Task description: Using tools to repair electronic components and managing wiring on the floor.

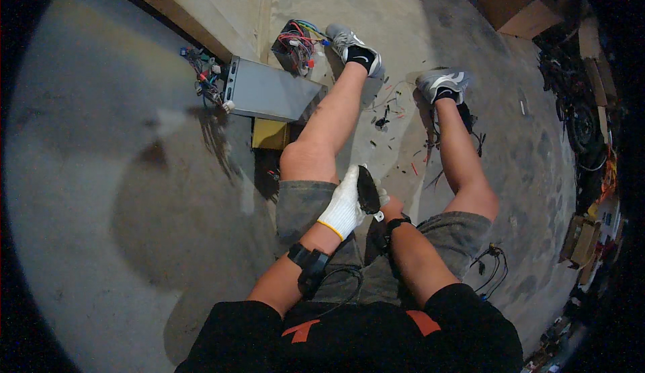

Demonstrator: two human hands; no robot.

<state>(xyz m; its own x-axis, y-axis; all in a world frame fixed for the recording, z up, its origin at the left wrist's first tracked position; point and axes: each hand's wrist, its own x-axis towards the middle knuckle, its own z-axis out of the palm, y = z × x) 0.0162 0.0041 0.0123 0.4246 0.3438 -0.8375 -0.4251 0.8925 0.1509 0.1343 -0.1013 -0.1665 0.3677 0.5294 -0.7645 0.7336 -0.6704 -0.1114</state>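
In a white knitted glove with a yellow cuff, my left hand (344,205) is closed around the side of a dark, rounded oblong piece (367,190), held above my lap between my thighs. What kind of part it is does not show clearly. Close against its other side is my right hand (392,207), with its fingers mostly hidden behind the piece. A small whitish tab (379,216) shows just below the dark piece, near both hands.
Left of my left leg lies a grey metal case (275,91) with bundled wires (203,77) at its end, above a yellow box (271,134). A dark wire-filled box (294,47) stands by my left shoe. Scraps (381,123) litter the floor; cardboard boxes (517,3) line the right.
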